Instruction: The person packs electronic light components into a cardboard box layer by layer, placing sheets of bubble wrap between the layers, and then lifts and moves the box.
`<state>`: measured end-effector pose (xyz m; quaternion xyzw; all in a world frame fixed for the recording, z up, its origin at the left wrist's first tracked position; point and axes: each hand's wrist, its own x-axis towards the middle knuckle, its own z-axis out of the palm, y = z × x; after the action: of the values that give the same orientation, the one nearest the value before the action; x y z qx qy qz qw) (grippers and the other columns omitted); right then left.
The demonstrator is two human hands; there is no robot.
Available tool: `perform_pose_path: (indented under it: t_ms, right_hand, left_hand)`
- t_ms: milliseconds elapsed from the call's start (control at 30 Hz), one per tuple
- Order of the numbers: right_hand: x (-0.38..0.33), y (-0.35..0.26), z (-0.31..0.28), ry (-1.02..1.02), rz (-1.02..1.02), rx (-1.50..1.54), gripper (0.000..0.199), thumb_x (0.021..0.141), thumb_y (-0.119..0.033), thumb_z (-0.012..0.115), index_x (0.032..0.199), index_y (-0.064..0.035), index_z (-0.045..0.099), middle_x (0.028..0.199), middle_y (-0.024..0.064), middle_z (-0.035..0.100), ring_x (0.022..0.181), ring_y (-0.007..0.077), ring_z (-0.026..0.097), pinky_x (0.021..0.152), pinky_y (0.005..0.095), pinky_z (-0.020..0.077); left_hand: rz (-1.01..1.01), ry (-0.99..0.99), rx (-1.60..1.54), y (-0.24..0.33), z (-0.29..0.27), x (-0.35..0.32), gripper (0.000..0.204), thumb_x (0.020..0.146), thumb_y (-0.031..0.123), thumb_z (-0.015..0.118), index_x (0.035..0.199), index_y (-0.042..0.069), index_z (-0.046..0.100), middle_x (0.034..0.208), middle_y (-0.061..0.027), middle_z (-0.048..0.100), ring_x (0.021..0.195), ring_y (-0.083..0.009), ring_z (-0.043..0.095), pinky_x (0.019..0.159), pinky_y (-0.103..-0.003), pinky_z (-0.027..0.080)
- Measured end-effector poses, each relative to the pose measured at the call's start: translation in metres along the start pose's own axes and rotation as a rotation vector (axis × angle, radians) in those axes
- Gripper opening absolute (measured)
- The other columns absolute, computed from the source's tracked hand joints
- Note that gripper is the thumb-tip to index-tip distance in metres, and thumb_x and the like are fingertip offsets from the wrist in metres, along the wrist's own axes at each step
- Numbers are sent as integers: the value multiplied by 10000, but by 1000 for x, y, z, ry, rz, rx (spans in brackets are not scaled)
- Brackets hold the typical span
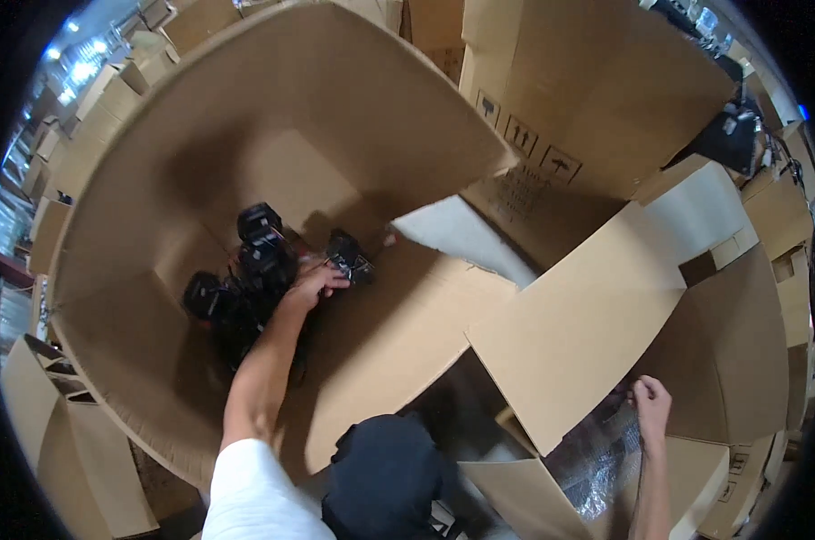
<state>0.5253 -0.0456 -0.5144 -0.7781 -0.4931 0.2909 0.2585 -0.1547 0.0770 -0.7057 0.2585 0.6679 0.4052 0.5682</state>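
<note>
In the head view, the left hand (314, 279) reaches into a large, curved-walled brown cardboard box (371, 387), its fingers partly extended against a small black angular piece (346, 256); whether it grips the piece cannot be told. Just beside that hand, on its left, bulky glossy black units (263, 250) lie clustered. The right hand (651, 401), fingers curled, is at the edge of crinkled clear plastic wrap (610, 454) inside an open brown carton (732, 342); any hold is unclear.
</note>
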Motion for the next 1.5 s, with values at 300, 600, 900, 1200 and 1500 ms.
perform_pose_path:
  t_ms: [300, 600, 900, 1200, 1500]
  right_hand:
    - [-134, -272, 76, -574, -499, 487, 399, 944, -171, 657, 1256, 70, 596, 1154, 154, 692, 1082, 200, 651, 962, 316, 503]
    - [-156, -371, 82, -910, -483, 1496, 418, 915, -193, 730, 1239, -5, 544, 1076, 65, 687, 970, 142, 642, 893, 309, 510]
    - [-148, -321, -66, -223, -869, 1461, 269, 977, -137, 625, 1207, -1, 592, 1163, 92, 681, 1030, 171, 665, 948, 343, 538]
    - [-157, -183, -235, 188, -1036, 1334, 341, 972, -193, 637, 1264, -21, 597, 1250, 98, 652, 1156, 200, 615, 1029, 357, 487]
    - [-126, -13, -230, 195, -171, 47, 457, 853, -150, 754, 1218, 39, 556, 1027, 103, 652, 941, 136, 622, 839, 281, 516]
  left_hand:
    - [383, -26, 2, 214, -28, -282, 262, 806, -65, 481, 1038, -46, 601, 860, -202, 714, 651, -219, 681, 480, -291, 450]
    - [630, -529, 249, 278, 100, -384, 203, 937, 58, 528, 1037, -26, 683, 789, -129, 729, 566, -120, 626, 485, -234, 489]
    - [664, -773, 730, 195, 122, -294, 244, 994, 202, 605, 1091, 8, 716, 889, -19, 712, 823, -75, 605, 750, -276, 512]
    - [419, 193, 136, 232, 78, -287, 542, 1040, 480, 437, 1064, 3, 694, 573, 23, 514, 429, -79, 390, 383, -249, 287]
    - [779, 135, 119, 217, 40, -276, 495, 1052, 454, 433, 1093, 21, 671, 661, -26, 628, 422, -29, 400, 362, -183, 248]
